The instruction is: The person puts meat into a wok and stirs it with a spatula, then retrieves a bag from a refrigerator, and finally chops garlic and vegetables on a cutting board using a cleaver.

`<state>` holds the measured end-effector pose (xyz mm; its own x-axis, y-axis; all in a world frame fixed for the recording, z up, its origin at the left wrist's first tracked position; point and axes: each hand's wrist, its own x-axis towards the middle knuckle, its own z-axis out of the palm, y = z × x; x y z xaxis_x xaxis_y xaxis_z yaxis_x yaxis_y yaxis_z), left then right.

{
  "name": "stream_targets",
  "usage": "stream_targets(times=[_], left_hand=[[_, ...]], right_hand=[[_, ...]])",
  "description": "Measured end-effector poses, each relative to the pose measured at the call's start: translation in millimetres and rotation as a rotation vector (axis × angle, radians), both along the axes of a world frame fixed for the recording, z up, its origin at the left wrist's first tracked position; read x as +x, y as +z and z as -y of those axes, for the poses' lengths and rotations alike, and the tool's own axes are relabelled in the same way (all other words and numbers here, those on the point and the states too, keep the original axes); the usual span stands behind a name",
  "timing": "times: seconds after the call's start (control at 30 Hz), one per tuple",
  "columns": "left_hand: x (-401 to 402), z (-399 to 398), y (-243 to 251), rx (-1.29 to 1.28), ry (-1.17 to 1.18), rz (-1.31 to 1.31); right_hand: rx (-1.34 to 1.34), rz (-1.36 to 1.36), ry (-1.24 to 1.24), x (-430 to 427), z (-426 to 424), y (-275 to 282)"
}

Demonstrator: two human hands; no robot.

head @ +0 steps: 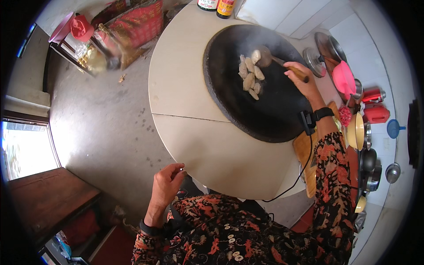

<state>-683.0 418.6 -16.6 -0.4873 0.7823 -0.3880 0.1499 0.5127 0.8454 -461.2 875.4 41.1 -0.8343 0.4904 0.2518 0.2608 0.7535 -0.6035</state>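
A large black wok [275, 109] is set into a rounded tiled stove top [185, 79]. Pale pieces of meat [248, 81] lie in a cluster on its left side, and steam rises there. My right hand [303, 79] grips the wooden handle of a metal ladle [264, 56], whose bowl rests in the wok against the topmost piece. My left hand [168, 182] hangs by the near left edge of the stove top, fingers curled with thumb near fingertips; nothing shows in it. A black strap with a small device [308, 122] and a cable is on the right wrist.
Sauce bottles [226, 8] stand at the far edge. Right of the wok are a metal lid [314, 62], a pink plastic basin [344, 79], a wooden cutting board [303, 149] and a yellow basin [355, 131]. A wooden table [49, 195] stands lower left.
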Motion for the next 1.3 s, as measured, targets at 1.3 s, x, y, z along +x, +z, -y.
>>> stream_targets(times=[1.3], left_hand=[[-2.7,2.2,0.4,0.025,-0.046,0.068]], right_hand=[[0.211,0.128,-0.058,5.6,75.3,33.6]])
